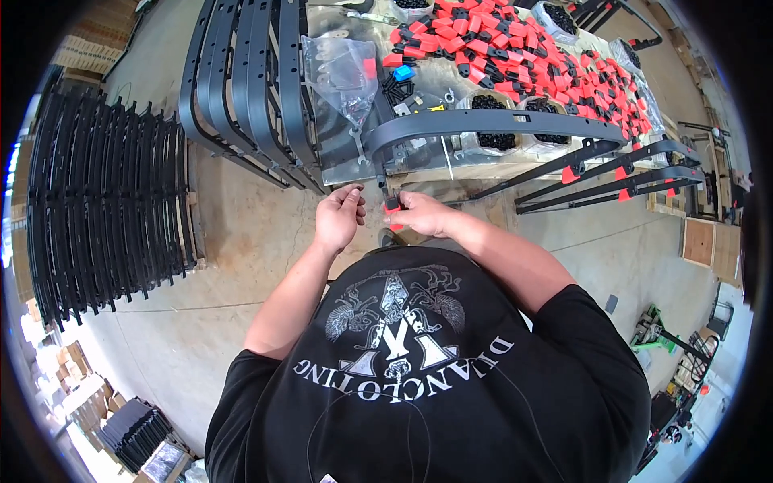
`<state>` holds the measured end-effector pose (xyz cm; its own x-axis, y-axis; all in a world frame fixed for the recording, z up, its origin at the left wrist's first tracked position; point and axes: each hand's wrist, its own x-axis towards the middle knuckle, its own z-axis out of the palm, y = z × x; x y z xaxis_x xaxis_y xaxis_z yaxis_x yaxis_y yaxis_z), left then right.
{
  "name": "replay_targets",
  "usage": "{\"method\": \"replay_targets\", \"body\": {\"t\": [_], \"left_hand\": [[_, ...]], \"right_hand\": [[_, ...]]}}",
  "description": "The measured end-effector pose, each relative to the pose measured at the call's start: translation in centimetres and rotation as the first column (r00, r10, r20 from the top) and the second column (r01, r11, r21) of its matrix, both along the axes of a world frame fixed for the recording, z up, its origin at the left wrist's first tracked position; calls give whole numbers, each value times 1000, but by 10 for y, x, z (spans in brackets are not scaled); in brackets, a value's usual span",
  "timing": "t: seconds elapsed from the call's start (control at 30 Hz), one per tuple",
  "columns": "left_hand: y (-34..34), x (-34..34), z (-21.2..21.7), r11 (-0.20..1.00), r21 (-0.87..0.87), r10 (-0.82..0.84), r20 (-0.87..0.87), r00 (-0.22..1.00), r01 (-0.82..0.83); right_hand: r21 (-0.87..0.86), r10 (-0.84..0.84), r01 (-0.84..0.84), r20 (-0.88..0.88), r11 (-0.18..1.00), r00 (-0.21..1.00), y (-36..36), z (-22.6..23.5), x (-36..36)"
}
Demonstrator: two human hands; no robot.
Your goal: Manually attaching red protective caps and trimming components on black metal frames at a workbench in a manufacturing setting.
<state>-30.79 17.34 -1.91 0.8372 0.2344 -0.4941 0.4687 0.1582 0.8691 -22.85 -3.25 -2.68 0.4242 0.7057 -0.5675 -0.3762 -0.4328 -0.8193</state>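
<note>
Right hand [420, 213] gripping small red plastic clip [392, 206]; left hand [338, 217] loosely curled, beside curved black bar [491, 122].

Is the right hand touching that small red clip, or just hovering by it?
Touching. The head view shows the right hand with its fingers closed around the small red clip, no gap between them.

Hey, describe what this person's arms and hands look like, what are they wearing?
Both forearms are bare from the short sleeves down. The left hand and right hand wear no gloves, and no watch or wristband shows. The person wears a black short-sleeved T-shirt with a pale grey graphic and lettering on the chest. A thin dark cord runs down the shirt front.
</note>
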Motion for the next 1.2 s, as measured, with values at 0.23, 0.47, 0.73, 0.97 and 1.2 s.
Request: {"method": "replay_targets", "body": {"t": [0.23, 0.47, 0.73, 0.97, 1.2], "left_hand": [[0, 5, 9, 989, -142, -29, 35, 999, 33], [9, 3, -1, 889, -445, 123, -2, 992, -111], [2, 16, 0, 851, -510, 138, -19, 990, -128], [8, 17, -7, 809, -580, 107, -19, 994, -98], [5, 15, -8, 783, -615, 105, -14, 994, -92]], "right_hand": [[-101, -67, 72, 58, 992, 996, 15, 5, 5], [-85, 8, 8, 180, 996, 984, 11, -13, -7], [-29, -109, 110, 30, 994, 994, 24, -16, 11], [66, -279, 277, 31, 959, 960, 26, -13, 0], [122, -311, 321, -90, 939, 946, 25, 2, 1]]}}
